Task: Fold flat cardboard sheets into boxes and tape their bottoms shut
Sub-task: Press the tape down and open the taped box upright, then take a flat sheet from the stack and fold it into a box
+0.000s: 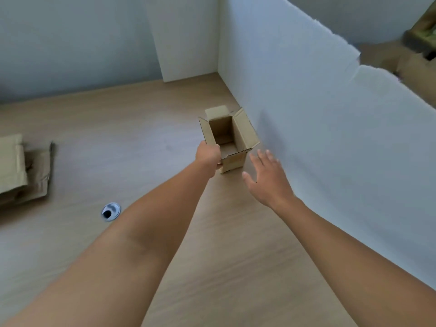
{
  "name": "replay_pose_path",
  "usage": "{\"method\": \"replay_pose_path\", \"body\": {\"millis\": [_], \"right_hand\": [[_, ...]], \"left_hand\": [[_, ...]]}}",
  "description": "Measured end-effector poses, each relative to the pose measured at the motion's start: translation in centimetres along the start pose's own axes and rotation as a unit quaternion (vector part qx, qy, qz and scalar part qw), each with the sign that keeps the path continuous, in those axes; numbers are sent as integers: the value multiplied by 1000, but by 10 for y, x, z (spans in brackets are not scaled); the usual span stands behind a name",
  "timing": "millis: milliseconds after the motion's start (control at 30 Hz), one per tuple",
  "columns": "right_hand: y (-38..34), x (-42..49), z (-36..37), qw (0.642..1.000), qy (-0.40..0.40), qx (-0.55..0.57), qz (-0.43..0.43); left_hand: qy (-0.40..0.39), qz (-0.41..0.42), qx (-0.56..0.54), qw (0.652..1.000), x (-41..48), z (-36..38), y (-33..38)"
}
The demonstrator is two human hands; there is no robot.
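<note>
A small brown cardboard box (238, 159) stands upright on the wooden surface, its top flaps spread and its inside showing. My left hand (208, 155) grips the box's near left corner, fingers curled over the rim. My right hand (267, 175) hovers just right of the box with fingers straight and spread, holding nothing and not touching it. A stack of flat cardboard sheets (21, 168) lies at the far left. A roll of clear tape (111, 211) lies on the surface in front of the stack.
A white partition wall (318, 119) runs along the right, close behind the box, and meets a white panel (184, 43) at the back corner. More brown cardboard (401, 60) shows beyond the partition at upper right.
</note>
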State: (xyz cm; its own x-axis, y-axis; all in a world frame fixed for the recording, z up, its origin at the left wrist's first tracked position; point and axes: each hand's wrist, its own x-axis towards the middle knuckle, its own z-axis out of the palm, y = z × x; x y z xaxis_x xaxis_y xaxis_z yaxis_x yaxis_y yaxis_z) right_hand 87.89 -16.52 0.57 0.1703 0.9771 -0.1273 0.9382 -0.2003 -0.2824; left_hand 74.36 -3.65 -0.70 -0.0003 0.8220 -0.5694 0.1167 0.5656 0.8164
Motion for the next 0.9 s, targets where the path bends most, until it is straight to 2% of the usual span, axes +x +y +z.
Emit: {"method": "replay_pose_path", "body": {"millis": [167,233,300,367,400,467,533,600,700,900], "right_hand": [[-11,11,-18,1000,11,-8,-26],[-28,11,-20,999,17,-4,-45],[-54,10,-17,998,16,1,-67],[-91,11,-10,996,2,18,-89],[-113,12,-4,994,-8,25,-103],[-163,13,10,989,-30,28,-140],[-218,12,28,981,-52,30,-182],[-279,10,48,971,-78,36,-221],[-370,7,78,958,-109,51,-260],[-518,19,143,951,-155,86,-252]], "left_hand": [[0,41,74,996,-1,-5,10],[5,87,128,988,-9,-29,7],[36,178,231,956,-19,-67,1],[75,266,344,897,-25,-120,-9],[94,285,399,867,-25,-150,-14],[128,270,476,827,-26,-215,-25],[168,242,504,812,-31,-281,-35],[211,209,501,813,-40,-351,-44],[267,148,457,836,-50,-454,-55],[342,61,359,866,-28,-639,-76]]}}
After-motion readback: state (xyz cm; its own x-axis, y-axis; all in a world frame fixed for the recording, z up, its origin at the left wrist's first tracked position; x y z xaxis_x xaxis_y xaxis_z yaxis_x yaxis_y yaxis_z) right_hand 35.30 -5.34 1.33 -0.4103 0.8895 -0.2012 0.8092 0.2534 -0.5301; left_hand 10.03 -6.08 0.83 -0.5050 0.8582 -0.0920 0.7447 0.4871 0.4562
